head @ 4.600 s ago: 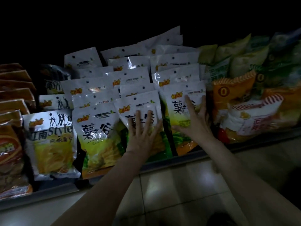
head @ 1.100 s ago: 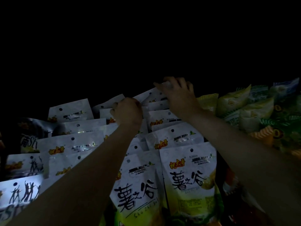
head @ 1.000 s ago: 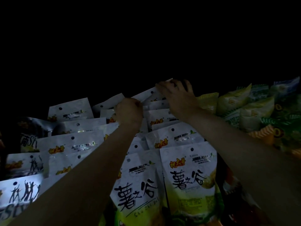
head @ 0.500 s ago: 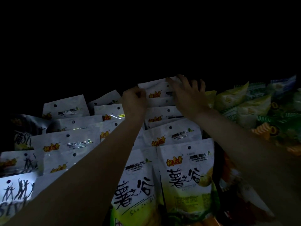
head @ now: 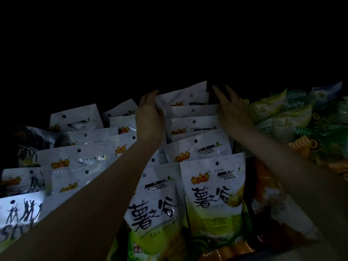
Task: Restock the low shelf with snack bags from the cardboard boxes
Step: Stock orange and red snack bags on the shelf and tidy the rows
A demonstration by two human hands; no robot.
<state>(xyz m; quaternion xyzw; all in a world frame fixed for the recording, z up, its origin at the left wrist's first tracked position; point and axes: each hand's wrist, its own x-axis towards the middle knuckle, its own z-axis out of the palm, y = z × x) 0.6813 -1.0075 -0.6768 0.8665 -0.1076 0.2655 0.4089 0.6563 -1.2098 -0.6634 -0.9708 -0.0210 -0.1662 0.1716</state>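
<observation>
Rows of white-and-green snack bags stand upright on the dim low shelf, one behind the other. The rearmost white bag of the right row stands tallest at the back. My left hand reaches deep into the shelf, fingers straight, resting against that bag's left edge. My right hand is at the bag's right edge with its fingers spread and straight. Both hands flank the back bags and grip nothing. The shelf's back is lost in darkness.
Yellow-green and orange snack bags are piled to the right of the white rows. Bags with dancing-figure print stand at the lower left. More white bags fill the left rows. No cardboard box is in view.
My left hand has uncurled from a fist to straight fingers, and my right hand has lifted off the back bag and spread beside it. The rearmost bag now stands more upright.
</observation>
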